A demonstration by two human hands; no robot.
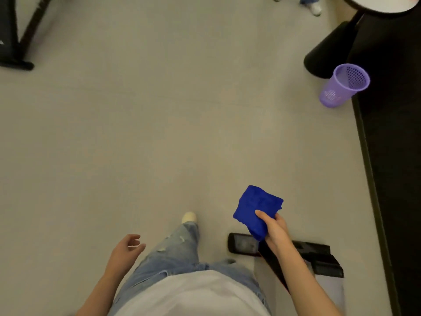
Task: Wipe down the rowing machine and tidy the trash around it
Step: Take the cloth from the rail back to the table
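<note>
My right hand (pixel 274 229) grips a folded blue cloth (pixel 256 209) at waist height, above the floor at lower right. Below it, a black end piece of the rowing machine (pixel 242 243) lies on the floor, with more black parts (pixel 323 258) running to the right behind my forearm. My left hand (pixel 126 250) hangs beside my leg with loosely curled fingers and holds nothing. A purple mesh waste bin (pixel 344 85) stands on the floor at the upper right.
A long black mat or platform (pixel 391 179) runs down the right edge. A round white table top on a black cone base (pixel 330 49) is at top right. Black equipment legs (pixel 16 42) stand at top left. Another person's shoes (pixel 315 8) show at the top.
</note>
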